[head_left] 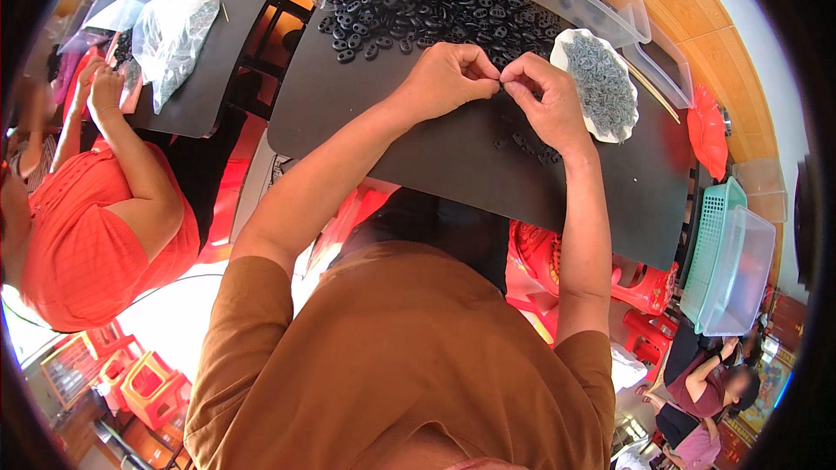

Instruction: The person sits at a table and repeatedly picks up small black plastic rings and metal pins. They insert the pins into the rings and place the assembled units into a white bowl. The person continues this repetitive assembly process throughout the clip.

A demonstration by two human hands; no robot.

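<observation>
Above the dark table (366, 135), my left hand (448, 78) and my right hand (544, 100) meet fingertip to fingertip. Both are pinched closed around something small and dark, mostly hidden by the fingers. Just beyond them spreads a large heap of small black oval plastic pieces (418, 0) with holes in them. Beside my right hand is a white scalloped dish (630, 117) full of small grey translucent pieces (599, 83). Several small black pieces (525, 144) lie loose on the table below my right hand.
Clear plastic bins (601, 13) stand behind the dish, near a thin stick (653, 87) and a red bowl (707, 130). At right hangs a green basket (707, 244). A person in red (113, 218) works at another table on the left, by a plastic bag (178, 39).
</observation>
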